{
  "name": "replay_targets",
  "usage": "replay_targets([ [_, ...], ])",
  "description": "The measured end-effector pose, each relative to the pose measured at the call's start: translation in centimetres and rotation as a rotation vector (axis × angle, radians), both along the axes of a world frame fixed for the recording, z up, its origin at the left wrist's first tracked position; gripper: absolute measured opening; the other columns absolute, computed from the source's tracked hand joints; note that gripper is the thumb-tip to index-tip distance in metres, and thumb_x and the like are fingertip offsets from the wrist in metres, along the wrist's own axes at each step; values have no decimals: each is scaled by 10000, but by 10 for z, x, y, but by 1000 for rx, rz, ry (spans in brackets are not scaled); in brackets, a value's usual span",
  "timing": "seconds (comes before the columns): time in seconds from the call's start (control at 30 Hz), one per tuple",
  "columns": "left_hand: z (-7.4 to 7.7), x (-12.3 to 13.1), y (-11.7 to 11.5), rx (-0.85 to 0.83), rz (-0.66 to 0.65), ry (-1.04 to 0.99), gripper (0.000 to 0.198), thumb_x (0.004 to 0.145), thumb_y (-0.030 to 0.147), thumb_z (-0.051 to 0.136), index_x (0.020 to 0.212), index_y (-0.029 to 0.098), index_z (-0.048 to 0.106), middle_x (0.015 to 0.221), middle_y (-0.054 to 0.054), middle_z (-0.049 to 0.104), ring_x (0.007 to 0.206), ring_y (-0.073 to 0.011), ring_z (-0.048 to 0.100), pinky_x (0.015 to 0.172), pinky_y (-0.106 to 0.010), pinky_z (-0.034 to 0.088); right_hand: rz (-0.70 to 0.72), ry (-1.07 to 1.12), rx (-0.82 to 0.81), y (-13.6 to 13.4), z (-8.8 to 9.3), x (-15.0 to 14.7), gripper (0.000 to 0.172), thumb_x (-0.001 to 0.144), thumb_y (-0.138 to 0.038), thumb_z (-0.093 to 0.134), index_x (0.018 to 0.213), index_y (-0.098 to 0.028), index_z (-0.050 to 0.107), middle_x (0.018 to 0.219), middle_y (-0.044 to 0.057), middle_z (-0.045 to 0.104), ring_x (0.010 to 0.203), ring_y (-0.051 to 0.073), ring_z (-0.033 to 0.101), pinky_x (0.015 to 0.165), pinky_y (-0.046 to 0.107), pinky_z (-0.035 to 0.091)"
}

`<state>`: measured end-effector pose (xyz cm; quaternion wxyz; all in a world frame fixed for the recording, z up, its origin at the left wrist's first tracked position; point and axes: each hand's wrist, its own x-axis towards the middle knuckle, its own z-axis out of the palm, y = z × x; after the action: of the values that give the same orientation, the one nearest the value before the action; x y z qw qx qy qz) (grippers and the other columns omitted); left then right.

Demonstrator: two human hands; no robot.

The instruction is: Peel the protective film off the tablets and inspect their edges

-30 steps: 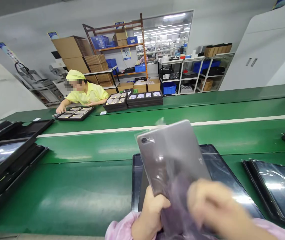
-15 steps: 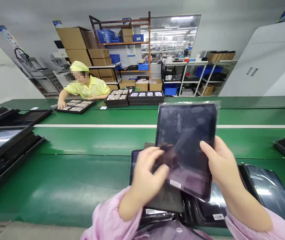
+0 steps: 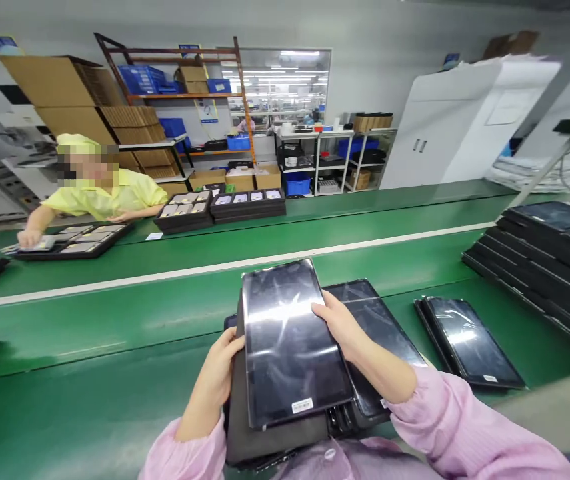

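A tablet-sized screen panel, glossy black with a white label at its near edge, lies tilted over a dark grey sheet. My right hand is closed on the panel's right edge, thumb on the glass and fingers mostly hidden beneath. At the left, my left hand is closed at the sheet's edge, its thumb reaching close to the panel's left side. Under the sheet, part of another dark panel shows. More glossy panels lie beside my right forearm.
Further right is a small panel stack, then tall stacked black trays. Across the green bench, a co-worker in yellow handles parts in a black tray. More filled trays stand along the far side.
The panel has come down from a raised, upright pose to lie over the grey sheet. My left hand has moved to the sheet's left edge. The view has turned right.
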<state>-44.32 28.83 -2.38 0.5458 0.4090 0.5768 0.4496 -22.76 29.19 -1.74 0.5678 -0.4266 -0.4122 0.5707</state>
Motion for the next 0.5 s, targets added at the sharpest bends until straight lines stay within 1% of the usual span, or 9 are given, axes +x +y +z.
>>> replay_targets([
  [0.07, 13, 9, -11, 89, 92, -221, 477, 476, 365, 799, 874, 178, 614, 734, -9, 709, 646, -181, 656, 585, -269, 516, 15, 114, 57, -5, 12, 6, 419, 638, -327, 687, 1039, -211, 649, 1027, 15, 709, 994, 248, 628, 919, 372, 463],
  [0.1, 20, 16, -16, 159, 110, -292, 504, 481, 363, 815, 910, 180, 626, 789, -14, 720, 697, -187, 665, 610, -268, 520, 11, 149, 80, -7, 19, 12, 445, 632, -322, 702, 1062, -220, 649, 1035, 6, 709, 988, 243, 634, 907, 359, 473],
  [0.13, 27, 26, -18, 239, 96, -317, 509, 517, 379, 810, 953, 183, 634, 859, -23, 727, 770, -198, 670, 660, -274, 527, -2, 158, 93, -9, 26, 19, 475, 629, -317, 714, 1091, -231, 645, 1037, -2, 710, 971, 240, 643, 879, 349, 491],
  [0.2, 39, 49, -19, 402, 21, -264, 483, 655, 424, 742, 1059, 187, 629, 1029, -45, 711, 943, -222, 649, 807, -308, 515, -34, 124, 98, -11, 40, 42, 558, 631, -303, 720, 1177, -257, 616, 1025, -15, 714, 911, 234, 665, 793, 331, 527],
  [0.27, 45, 76, -15, 495, -40, -137, 442, 787, 444, 641, 1142, 183, 604, 1171, -64, 660, 1055, -229, 605, 921, -345, 471, -67, 53, 78, -10, 51, 70, 627, 641, -299, 710, 1252, -277, 571, 993, -22, 722, 837, 224, 682, 694, 307, 541],
  [0.3, 44, 89, -12, 508, -51, -81, 428, 832, 441, 599, 1169, 177, 588, 1213, -77, 631, 1077, -232, 591, 944, -375, 460, -87, 13, 56, -9, 54, 86, 637, 640, -296, 707, 1261, -276, 566, 960, -22, 728, 792, 217, 686, 649, 291, 538],
  [0.37, 35, 113, -7, 488, -50, -5, 403, 877, 416, 562, 1192, 165, 564, 1240, -96, 590, 1079, -242, 580, 935, -439, 469, -118, -53, -17, -7, 52, 119, 576, 633, -288, 707, 1200, -251, 608, 883, -13, 736, 699, 200, 683, 577, 266, 522],
  [0.43, 18, 133, -5, 440, -59, 54, 379, 889, 385, 558, 1193, 160, 552, 1232, -100, 567, 1065, -250, 577, 896, -468, 493, -137, -97, -123, -6, 40, 148, 430, 628, -283, 707, 1051, -219, 668, 792, 1, 735, 623, 193, 669, 533, 261, 511],
  [0.5, -1, 148, -7, 389, -80, 137, 359, 889, 362, 564, 1193, 170, 551, 1233, -97, 557, 1063, -247, 574, 887, -459, 500, -158, -150, -224, -5, 18, 170, 277, 637, -279, 698, 903, -201, 687, 739, 17, 730, 619, 206, 671, 541, 278, 521],
])
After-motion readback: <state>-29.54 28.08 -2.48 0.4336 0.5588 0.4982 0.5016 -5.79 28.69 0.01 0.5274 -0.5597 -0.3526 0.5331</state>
